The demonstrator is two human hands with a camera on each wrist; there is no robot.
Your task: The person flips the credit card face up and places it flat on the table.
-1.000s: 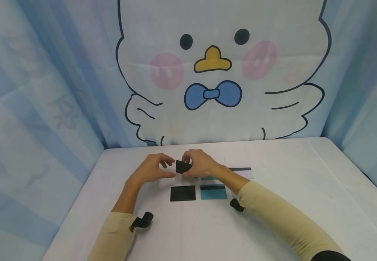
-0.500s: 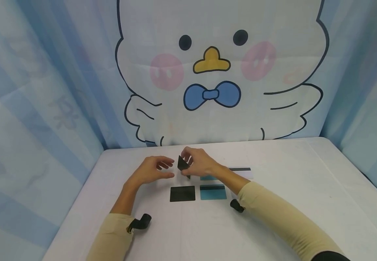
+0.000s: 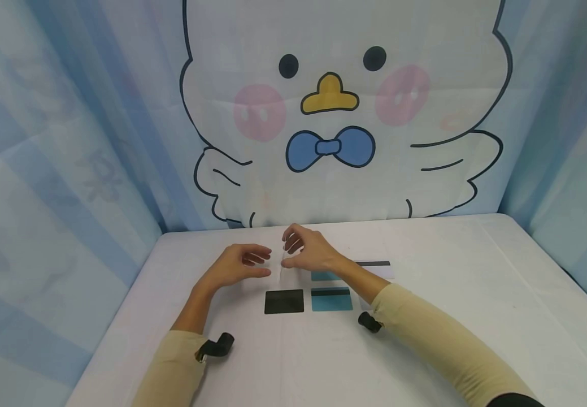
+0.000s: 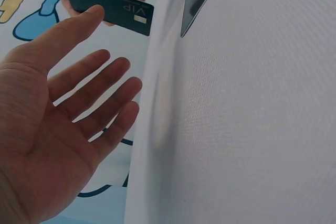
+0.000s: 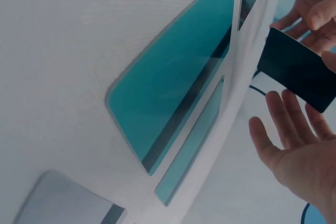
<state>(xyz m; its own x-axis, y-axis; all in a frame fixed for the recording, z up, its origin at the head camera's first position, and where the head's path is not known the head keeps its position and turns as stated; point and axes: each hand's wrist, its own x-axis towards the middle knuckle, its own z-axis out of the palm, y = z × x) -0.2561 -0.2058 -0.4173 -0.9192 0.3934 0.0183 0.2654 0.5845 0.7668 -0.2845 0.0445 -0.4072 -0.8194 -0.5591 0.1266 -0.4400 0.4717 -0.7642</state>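
My right hand [image 3: 308,249] pinches a dark green card [image 4: 113,8] between thumb and fingers, raised off the table. Turned almost edge-on, the card is a thin line in the head view; in the left wrist view its face shows "VIP" lettering and a small pale patch. Its plain dark back [image 5: 299,69] faces the right wrist camera. Just left of it, my left hand [image 3: 237,264] is held with fingers spread and holds nothing. Nearer me, a black card [image 3: 284,302] lies flat beside a teal card with a dark stripe [image 3: 331,301].
Behind these, another teal card [image 3: 325,277] is partly hidden by the right wrist. A white card with a dark stripe [image 3: 379,271] lies to its right. A pale card [image 5: 68,200] shows in the right wrist view. A printed curtain [image 3: 334,192] hangs behind the white table [image 3: 476,316].
The card in my right hand has turned from showing its dark face to nearly edge-on, as the fingers shifted upward. My left hand has stayed almost in place.
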